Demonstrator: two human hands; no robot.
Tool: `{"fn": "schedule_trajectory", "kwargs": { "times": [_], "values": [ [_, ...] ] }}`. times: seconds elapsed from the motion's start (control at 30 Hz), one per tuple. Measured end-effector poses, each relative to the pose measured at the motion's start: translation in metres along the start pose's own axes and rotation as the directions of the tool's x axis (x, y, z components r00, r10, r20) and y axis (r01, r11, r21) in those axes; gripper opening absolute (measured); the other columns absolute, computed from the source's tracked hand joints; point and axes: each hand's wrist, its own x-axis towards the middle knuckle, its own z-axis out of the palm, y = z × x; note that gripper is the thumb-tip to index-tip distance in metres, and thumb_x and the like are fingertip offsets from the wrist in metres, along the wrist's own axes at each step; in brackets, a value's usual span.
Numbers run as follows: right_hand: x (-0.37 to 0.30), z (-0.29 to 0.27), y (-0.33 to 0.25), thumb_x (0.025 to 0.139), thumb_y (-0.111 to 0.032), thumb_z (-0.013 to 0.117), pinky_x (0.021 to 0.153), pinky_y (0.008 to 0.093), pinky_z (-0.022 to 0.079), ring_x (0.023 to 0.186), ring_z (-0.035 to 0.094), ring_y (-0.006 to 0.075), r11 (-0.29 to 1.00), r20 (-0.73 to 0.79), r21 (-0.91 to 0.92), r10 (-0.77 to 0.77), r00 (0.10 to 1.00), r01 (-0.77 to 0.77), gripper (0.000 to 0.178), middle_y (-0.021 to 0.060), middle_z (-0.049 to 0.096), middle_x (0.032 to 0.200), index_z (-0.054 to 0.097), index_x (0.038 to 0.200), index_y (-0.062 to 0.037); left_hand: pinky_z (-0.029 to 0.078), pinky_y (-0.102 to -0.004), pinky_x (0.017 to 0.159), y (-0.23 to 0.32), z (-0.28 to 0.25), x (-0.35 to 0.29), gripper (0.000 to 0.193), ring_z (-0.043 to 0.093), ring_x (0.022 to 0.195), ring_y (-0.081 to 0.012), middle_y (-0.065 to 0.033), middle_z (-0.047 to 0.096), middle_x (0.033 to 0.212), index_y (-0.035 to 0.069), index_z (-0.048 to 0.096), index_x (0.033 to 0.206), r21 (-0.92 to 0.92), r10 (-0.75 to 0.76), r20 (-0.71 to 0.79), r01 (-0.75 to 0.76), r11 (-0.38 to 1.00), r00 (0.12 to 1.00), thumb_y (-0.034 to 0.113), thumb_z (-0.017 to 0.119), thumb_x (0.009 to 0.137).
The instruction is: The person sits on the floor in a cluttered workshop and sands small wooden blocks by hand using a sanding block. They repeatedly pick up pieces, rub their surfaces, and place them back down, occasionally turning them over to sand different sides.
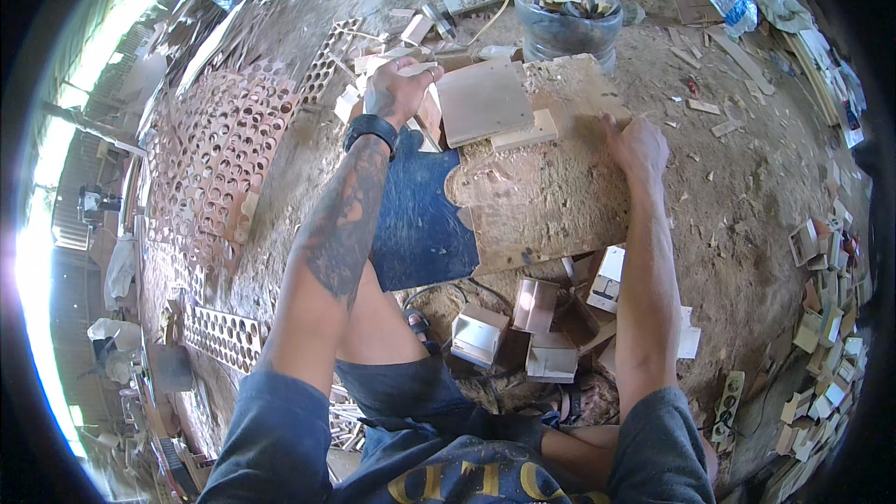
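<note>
My left hand [397, 93] is closed at the far left of the work surface, its fingers round a small pale piece of wood [422, 69]. Beside it, a flat square wooden panel [485, 101] lies tilted, with a short wooden block [525, 132] at its near edge. Both rest on a worn wooden board [551, 201] strewn with sawdust. My right hand [639, 147] is curled closed at that board's right edge; whatever its fingers hold is hidden. A dark blue sheet [425, 219] adjoins the board on the left.
Several small wooden boxes [480, 334] lie by my legs. Beyond the board stands a grey round tub [571, 28] with scraps in it. Hole-punched wooden sheets [224, 145] cover the left floor, and a heap of small wooden pieces [826, 345] lies at right.
</note>
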Motion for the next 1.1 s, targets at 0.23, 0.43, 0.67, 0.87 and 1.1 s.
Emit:
{"fn": "schedule_trajectory", "kwargs": {
  "times": [0.23,0.43,0.67,0.87,1.1],
  "values": [
    [-0.002,-0.006,-0.003,0.087,-0.06,0.06,0.088,0.0467,0.051,0.102,0.067,0.0376,0.998,0.051,-0.005,0.066,0.997,-0.065,0.064,0.0234,0.07,0.105,0.072,0.104,0.0007,0.05,-0.0322,0.087,0.003,-0.001,0.007,0.061,0.067,0.095,-0.0211,-0.0128,0.072,0.102,0.001,0.071,0.108,-0.011,0.013,0.02,-0.012,1.0,1.0,0.047,0.083,0.069],
    [-0.002,-0.006,-0.002,0.087,-0.059,0.06,0.087,0.0464,0.052,0.101,0.067,0.0379,0.999,0.045,-0.02,0.041,0.998,-0.04,0.062,0.0229,0.07,0.105,0.073,0.102,-0.0002,0.049,-0.0329,0.092,0.007,-0.002,0.009,0.067,0.067,0.1,-0.0246,-0.0166,0.071,0.107,0.0,0.069,0.114,0.014,-0.003,0.012,0.003,1.0,1.0,0.049,0.082,0.069],
    [-0.002,-0.001,0.001,0.087,-0.062,0.058,0.085,0.0481,0.052,0.099,0.067,0.0406,1.0,-0.012,-0.007,0.004,1.0,-0.004,0.068,0.0266,0.069,0.101,0.072,0.098,0.0031,0.05,-0.0361,0.092,0.014,-0.006,0.01,0.066,0.068,0.102,-0.0267,-0.0152,0.072,0.108,0.007,0.071,0.113,0.014,0.016,0.013,-0.016,1.0,1.0,0.053,0.08,0.067],
    [0.001,0.004,0.005,0.087,-0.063,0.057,0.084,0.0491,0.052,0.096,0.067,0.0429,1.0,-0.02,-0.012,-0.007,1.0,0.007,0.069,0.0288,0.069,0.098,0.072,0.096,0.0044,0.05,-0.0341,0.09,0.0,0.004,0.025,0.062,0.067,0.099,-0.0239,-0.0155,0.071,0.107,0.003,0.072,0.108,-0.068,0.037,0.03,-0.035,0.997,0.999,0.049,0.083,0.068],
    [-0.007,0.001,0.001,0.087,-0.054,0.063,0.077,0.0486,0.054,0.088,0.069,0.0412,0.999,-0.129,-0.016,-0.045,0.991,0.043,0.055,0.0232,0.071,0.091,0.074,0.091,-0.0004,0.051,-0.0389,0.09,-0.016,0.031,0.052,0.065,0.066,0.096,-0.0303,-0.0205,0.068,0.104,-0.006,0.065,0.105,-0.148,0.076,-0.186,-0.105,0.983,0.98,0.044,0.085,0.07]
  ]
}}
